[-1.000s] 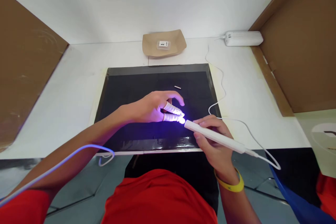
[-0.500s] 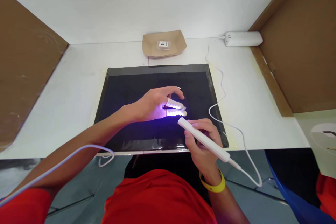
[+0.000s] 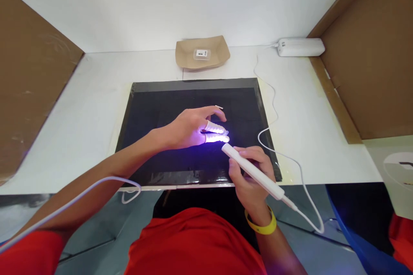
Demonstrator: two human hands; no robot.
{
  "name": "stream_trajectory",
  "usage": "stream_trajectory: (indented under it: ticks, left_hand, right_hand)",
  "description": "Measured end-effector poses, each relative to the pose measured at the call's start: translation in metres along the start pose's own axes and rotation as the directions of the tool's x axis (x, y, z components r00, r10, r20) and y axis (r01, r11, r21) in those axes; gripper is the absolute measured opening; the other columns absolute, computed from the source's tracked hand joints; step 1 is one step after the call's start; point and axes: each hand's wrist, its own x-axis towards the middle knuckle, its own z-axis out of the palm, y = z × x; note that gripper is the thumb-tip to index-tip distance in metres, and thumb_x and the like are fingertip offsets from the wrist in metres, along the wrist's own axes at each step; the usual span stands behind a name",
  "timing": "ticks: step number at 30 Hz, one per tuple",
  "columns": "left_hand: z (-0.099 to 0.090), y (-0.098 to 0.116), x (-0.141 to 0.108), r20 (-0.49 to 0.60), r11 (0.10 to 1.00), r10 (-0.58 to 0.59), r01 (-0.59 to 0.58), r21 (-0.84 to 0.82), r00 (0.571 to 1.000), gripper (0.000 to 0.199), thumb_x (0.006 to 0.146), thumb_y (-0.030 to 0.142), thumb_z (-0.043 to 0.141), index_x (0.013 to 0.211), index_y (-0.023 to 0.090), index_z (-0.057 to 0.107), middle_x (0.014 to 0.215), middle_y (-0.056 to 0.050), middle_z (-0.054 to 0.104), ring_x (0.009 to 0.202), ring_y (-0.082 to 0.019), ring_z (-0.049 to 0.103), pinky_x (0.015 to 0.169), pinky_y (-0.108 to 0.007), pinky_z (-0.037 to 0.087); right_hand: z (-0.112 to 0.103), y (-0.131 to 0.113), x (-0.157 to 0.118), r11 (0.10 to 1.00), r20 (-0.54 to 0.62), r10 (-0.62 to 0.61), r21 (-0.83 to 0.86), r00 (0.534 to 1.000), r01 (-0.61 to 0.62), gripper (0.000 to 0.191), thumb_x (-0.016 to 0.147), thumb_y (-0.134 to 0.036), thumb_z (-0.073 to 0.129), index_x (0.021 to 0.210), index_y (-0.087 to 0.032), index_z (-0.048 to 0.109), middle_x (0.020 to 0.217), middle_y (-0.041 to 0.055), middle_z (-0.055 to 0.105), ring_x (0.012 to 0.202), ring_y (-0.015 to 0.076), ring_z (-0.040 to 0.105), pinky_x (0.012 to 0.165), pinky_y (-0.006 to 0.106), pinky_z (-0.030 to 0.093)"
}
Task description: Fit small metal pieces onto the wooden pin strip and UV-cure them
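My left hand (image 3: 190, 126) is over the black mat (image 3: 155, 107), its thumb and one finger in ribbed white finger cots (image 3: 215, 138). Those two fingertips pinch a small clear piece (image 3: 226, 132) too small to make out; the other fingers curl loosely, and a thin white edge shows near one of them. In my right hand (image 3: 253, 172) is a white pen-shaped UV lamp (image 3: 254, 172), its cable trailing from the rear end. Purple light from the lamp's tip falls on the finger cots, with a small gap between tip and fingers.
Behind the mat stands a brown paper tray (image 3: 219, 53) with a small labelled clear box (image 3: 202, 54) in it. A white power bank-like block (image 3: 301, 47) lies at the back right, and a thin white cable (image 3: 274, 99) winds down the right side. Cardboard walls (image 3: 32, 73) flank the table.
The lamp in my right hand has shifted slightly to the right and up, its tip nearer the fingertips. My left hand keeps its pinch in nearly the same place.
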Motion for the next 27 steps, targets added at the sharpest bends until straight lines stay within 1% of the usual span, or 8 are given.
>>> stream_trajectory:
  ticks: [10,16,18,20,21,23,25,27]
  left_hand:
    - [0.000,0.001,0.000,0.018,1.000,0.004,-0.004,-0.009,1.000,0.018,0.095,0.018,0.070,0.105,0.022,0.084,0.127,-0.006,0.073,0.081,-0.010,0.066,0.075,-0.022,0.054]
    - [-0.004,0.004,-0.002,-0.036,1.000,-0.019,0.019,0.000,0.999,0.022,0.102,0.037,0.067,0.098,0.026,0.086,0.123,-0.005,0.072,0.072,-0.007,0.057,0.070,-0.022,0.050]
    - [-0.012,0.001,-0.014,-0.072,0.998,-0.060,0.059,-0.014,0.996,0.022,0.102,0.039,0.068,0.099,0.026,0.086,0.122,-0.005,0.073,0.071,-0.007,0.056,0.065,-0.022,0.048]
    - [-0.023,-0.004,-0.036,-0.151,0.992,-0.128,0.127,-0.017,0.980,0.019,0.100,0.039,0.071,0.103,0.027,0.085,0.121,-0.006,0.073,0.074,-0.008,0.059,0.063,-0.024,0.048]
    - [-0.028,-0.008,-0.050,-0.215,0.987,-0.157,0.157,-0.015,0.964,0.017,0.099,0.038,0.073,0.102,0.026,0.085,0.120,-0.006,0.073,0.076,-0.009,0.061,0.064,-0.025,0.049]
    - [-0.035,-0.014,-0.081,-0.355,0.967,-0.236,0.254,0.005,0.905,0.013,0.099,0.035,0.073,0.098,0.027,0.083,0.120,-0.004,0.073,0.074,-0.010,0.059,0.067,-0.029,0.051]
    - [-0.038,-0.018,-0.107,-0.430,0.951,-0.258,0.306,0.046,0.865,0.010,0.097,0.036,0.076,0.097,0.028,0.082,0.116,-0.003,0.074,0.078,-0.013,0.061,0.068,-0.032,0.052]
    - [-0.036,-0.019,-0.121,-0.434,0.938,-0.250,0.328,0.113,0.866,0.012,0.098,0.037,0.075,0.100,0.028,0.082,0.119,-0.003,0.075,0.091,-0.016,0.065,0.078,-0.035,0.056]
  right_hand:
    - [0.001,0.001,-0.001,1.000,0.009,-0.006,-0.015,1.000,0.006,0.025,0.088,-0.011,0.073,0.104,-0.028,0.066,0.098,0.0012,0.072,0.086,0.0157,0.074,0.074,0.031,0.065]
    - [-0.002,0.004,-0.002,1.000,0.067,0.012,0.015,0.998,-0.013,0.026,0.090,-0.012,0.073,0.108,-0.029,0.065,0.104,0.0033,0.073,0.096,0.0178,0.073,0.082,0.035,0.065]
    - [-0.006,0.006,-0.003,1.000,0.088,0.018,0.013,0.996,-0.019,0.025,0.090,-0.012,0.073,0.107,-0.029,0.066,0.106,0.0039,0.073,0.097,0.0186,0.073,0.083,0.036,0.065]
    - [-0.011,0.010,-0.005,0.999,0.093,0.031,0.010,0.995,-0.032,0.024,0.090,-0.012,0.074,0.106,-0.028,0.066,0.106,0.0041,0.072,0.098,0.0188,0.073,0.084,0.036,0.065]
    - [-0.013,0.012,-0.005,0.999,0.087,0.037,0.010,0.996,-0.038,0.023,0.090,-0.013,0.074,0.106,-0.028,0.067,0.106,0.0040,0.072,0.098,0.0187,0.073,0.084,0.036,0.065]
    - [-0.017,0.018,-0.007,0.999,0.062,0.052,0.011,0.997,-0.052,0.021,0.089,-0.013,0.074,0.104,-0.027,0.068,0.104,0.0038,0.072,0.097,0.0187,0.073,0.083,0.036,0.065]
    - [-0.020,0.023,-0.008,0.997,0.041,0.075,0.008,0.996,-0.075,0.019,0.089,-0.016,0.075,0.102,-0.026,0.068,0.103,0.0042,0.072,0.096,0.0195,0.073,0.082,0.038,0.066]
    - [-0.021,0.027,-0.009,0.994,0.043,0.107,0.000,0.993,-0.107,0.017,0.089,-0.018,0.076,0.101,-0.026,0.068,0.103,0.0047,0.072,0.093,0.0203,0.073,0.080,0.039,0.066]
